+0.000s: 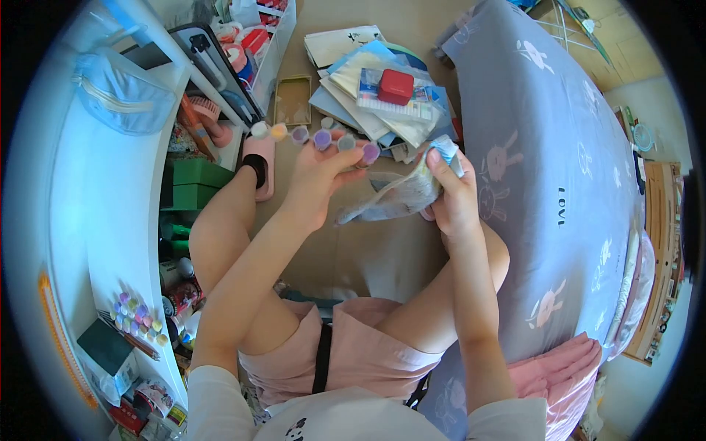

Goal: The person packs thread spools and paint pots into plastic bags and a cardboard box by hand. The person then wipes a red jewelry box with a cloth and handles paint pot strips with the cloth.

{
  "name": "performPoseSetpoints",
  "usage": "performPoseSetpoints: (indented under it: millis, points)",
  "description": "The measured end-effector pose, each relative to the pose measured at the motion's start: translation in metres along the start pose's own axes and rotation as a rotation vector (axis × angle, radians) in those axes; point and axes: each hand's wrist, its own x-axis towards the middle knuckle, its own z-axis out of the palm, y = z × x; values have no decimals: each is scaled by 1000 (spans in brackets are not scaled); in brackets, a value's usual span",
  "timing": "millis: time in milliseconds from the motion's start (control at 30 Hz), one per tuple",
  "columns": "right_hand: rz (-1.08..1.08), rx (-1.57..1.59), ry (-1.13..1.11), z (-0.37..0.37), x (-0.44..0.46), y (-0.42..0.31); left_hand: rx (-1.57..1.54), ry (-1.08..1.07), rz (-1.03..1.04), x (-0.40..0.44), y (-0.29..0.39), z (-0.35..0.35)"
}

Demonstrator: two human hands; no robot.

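And there it was, up in the air above the floor (353, 253) — a row of little paint pots (322, 140), purple, grey, yellow and white, held well clear of anything beneath. By the look of them they were light, each pot firm on its own, the row liable to bend or swing wherever one joined the next; smooth sides might have slipped, so a pinch on the pot bodies near the middle seemed the safest hold.

The left hand (318, 175) had them at the nearer end, half closed, thumb across the front and fingers curled behind. Over to the right hand (456, 192) — closed round the bunched end of a clear plastic bag (397, 197), soft, thin and crumpled, its other end drooping between the two hands.

Outward now: past the hands, a loose pile of papers (353, 84) lay on the floor near the bed's edge, a red case (396, 87) on top. Left of it sat a shallow open box (293, 110). The bed (544, 191) filled the right side, and along the left ran the white desk (121, 213), a cluster of coloured caps (138, 317) close by its inner edge.
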Motion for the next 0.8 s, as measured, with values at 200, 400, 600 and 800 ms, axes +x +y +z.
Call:
performPoseSetpoints:
  millis: [200,400,600,800]
  points:
    - [9,37,273,-30,0,-16,118,168,-359,47,-59,-64]
    - [-48,35,372,-51,-17,-34,453,331,-494,116,-118,-128]
    - [-88,97,531,-65,-20,-49,233,496,-499,182,-195,-186]
    - [38,43,444,-59,-14,-41,615,724,-189,210,-245,-189]
